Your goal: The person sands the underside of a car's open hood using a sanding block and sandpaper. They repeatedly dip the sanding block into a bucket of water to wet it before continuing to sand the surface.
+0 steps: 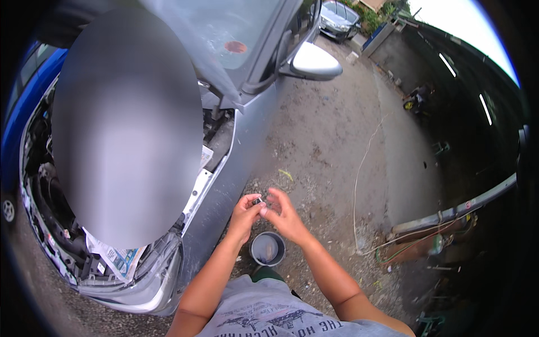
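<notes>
Low in front of my body, both hands are raised close together above a round grey bucket. Between thumb and fingers of my left hand is a small dark piece with a pale edge; it is too small to name. My right hand has its fingers spread and curved, its thumb close by the left thumb. Whether that thumb touches the piece, I cannot tell. Liquid and something brownish show inside the bucket. To the left is the grey car's front fender.
Newspaper sheets lie in the car's engine bay, and a large blurred oval covers much of it. A side mirror juts out ahead. At right a thin hose crosses the ground near a metal beam. Another car stands far off.
</notes>
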### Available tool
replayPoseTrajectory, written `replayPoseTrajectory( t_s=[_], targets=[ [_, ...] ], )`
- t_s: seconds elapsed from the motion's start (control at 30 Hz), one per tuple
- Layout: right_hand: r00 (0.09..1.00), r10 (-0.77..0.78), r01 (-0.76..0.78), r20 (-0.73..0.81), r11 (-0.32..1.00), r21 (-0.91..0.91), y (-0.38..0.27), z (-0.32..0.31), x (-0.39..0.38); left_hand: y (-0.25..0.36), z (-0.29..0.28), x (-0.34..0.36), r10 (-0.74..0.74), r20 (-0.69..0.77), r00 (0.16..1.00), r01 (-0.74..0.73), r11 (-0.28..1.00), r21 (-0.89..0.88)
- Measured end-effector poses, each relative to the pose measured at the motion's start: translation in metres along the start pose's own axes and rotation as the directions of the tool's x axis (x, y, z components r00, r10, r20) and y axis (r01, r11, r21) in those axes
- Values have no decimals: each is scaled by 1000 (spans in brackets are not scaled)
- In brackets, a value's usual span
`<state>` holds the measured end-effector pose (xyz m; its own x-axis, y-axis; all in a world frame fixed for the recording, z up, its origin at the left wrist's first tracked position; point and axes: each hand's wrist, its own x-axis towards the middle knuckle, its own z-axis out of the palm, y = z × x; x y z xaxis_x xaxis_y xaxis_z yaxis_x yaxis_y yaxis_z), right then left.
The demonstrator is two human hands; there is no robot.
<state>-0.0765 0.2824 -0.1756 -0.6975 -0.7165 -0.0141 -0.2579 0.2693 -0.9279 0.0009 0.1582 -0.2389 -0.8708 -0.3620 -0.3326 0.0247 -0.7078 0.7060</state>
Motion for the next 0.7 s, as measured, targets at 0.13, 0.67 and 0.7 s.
replayPoseTrajectory(
  t_s=[0.13, 0.67, 0.7],
  targets=[
    [959, 274, -260, 67, 952, -161, 96, -18, -52, -99, 0, 4, -207, -36, 978, 209, 974, 88],
    [512, 853, -857, 104, 516, -7, 691, -11, -303, -612, -189, 37, -415, -194, 889, 278, 151, 949],
    [498, 861, -864, 97, 503, -25, 713, -5, -291, -625, -189, 61, -406, -169, 898, 234, 117, 965]
  ],
)
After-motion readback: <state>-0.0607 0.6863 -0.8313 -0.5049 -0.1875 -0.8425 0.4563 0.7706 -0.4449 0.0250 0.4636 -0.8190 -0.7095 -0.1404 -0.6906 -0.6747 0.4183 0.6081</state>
